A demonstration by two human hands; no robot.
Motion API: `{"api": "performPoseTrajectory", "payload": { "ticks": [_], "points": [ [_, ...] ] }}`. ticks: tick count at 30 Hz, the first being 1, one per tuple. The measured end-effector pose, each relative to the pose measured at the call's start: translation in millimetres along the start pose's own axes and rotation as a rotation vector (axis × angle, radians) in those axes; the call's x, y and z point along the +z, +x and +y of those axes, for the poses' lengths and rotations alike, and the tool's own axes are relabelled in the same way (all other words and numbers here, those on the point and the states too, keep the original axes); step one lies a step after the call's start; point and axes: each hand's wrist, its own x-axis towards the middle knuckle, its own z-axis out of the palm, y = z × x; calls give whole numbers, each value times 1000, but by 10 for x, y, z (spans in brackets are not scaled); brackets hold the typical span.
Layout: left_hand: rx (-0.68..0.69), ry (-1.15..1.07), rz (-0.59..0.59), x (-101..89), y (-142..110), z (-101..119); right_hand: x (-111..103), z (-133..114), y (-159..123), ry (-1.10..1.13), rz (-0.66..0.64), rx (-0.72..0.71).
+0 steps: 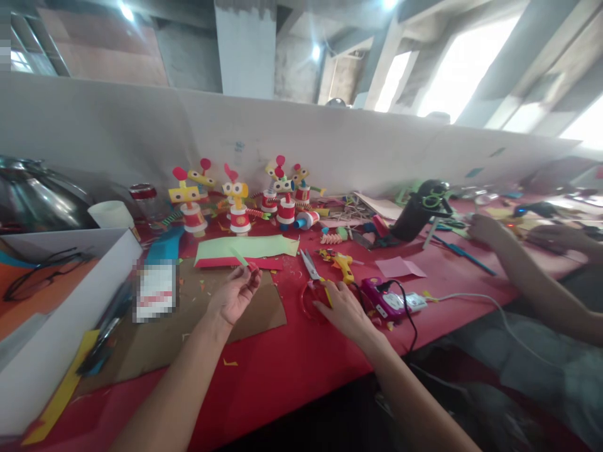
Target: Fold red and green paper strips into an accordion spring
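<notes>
My left hand (235, 295) is closed in a pinch, palm turned up, above the brown cardboard (188, 351). Between its fingertips is a short light green paper strip (239, 256), with a small red bit beside it. My right hand (346, 311) lies low over the table, its fingers at the yellow handle of a pair of scissors (309, 266). The scissor blades point away from me and are parted. A clear red-tinted ring, like a tape roll (308, 307), lies by my right thumb. Behind my left hand rests a light green paper sheet (249, 247) over a red paper strip (211, 263).
Several paper-cup robot figures (240, 218) stand at the back. A yellow glue gun (345, 267) and a purple power socket (384, 300) with cords lie right. A white box (108, 263) stands left. Another person's arm (518, 270) reaches in from the right.
</notes>
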Motion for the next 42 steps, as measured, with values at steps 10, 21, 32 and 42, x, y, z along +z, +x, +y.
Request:
{"api": "performPoseTrajectory", "payload": {
  "ticks": [10,21,32,42],
  "points": [
    [-22,-66,129,32,-43,64,-68,21,-8,341,27,140],
    [-17,-36,99,72,-117,50,-84,-577,-596,356,140,-217],
    [-37,-40,115,113,-144,33,21,-634,-610,268,239,-230],
    [-33,-40,125,54,-91,10,-1,-610,-566,199,249,-308]
  ]
}}
